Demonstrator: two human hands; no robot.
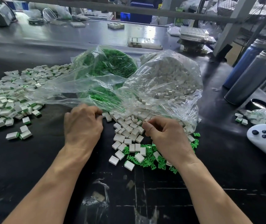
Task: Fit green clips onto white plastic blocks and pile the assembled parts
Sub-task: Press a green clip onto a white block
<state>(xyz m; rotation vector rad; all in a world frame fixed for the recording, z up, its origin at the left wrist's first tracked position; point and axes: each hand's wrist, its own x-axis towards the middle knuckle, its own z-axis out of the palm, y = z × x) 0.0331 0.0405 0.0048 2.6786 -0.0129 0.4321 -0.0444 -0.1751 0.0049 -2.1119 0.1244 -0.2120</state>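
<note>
**Reaching into loose stock: blocks and clips, pick step**

Both hands are low over the dark surface [48, 159], at the mouth of the two clear bags. The left hand [82, 125] has its fingers curled at the edge of the bag of green clips [106, 65], fingertips touching or just beside the nearest white blocks [125, 131]. Whether this grip has hold of a block, the bag film, or nothing cannot be told: the fingertips are hidden behind the knuckles.

The right hand [166, 135] sits over the spilled blocks, thumb and forefinger drawn together as if pinching something small. What it pinches is not visible, so its grip cannot be confirmed either.

Stock positions: loose white blocks spill from the bag of blocks [166, 78] toward the person; loose green clips [148, 157] lie just nearer, partly under the right wrist, mixed with a few blocks. The pile of assembled parts [11, 97] spreads well to the left.

Judgement: this is the pick step, one piece per hand, before fitting. Next move calls for one block and one clip, brought together between the hands, clip aligned to the block's edge and pressed home, then tossed left onto the pile.

Elsewhere: two dark flasks [250, 75] and a white controller [264, 139] on the right.
</note>
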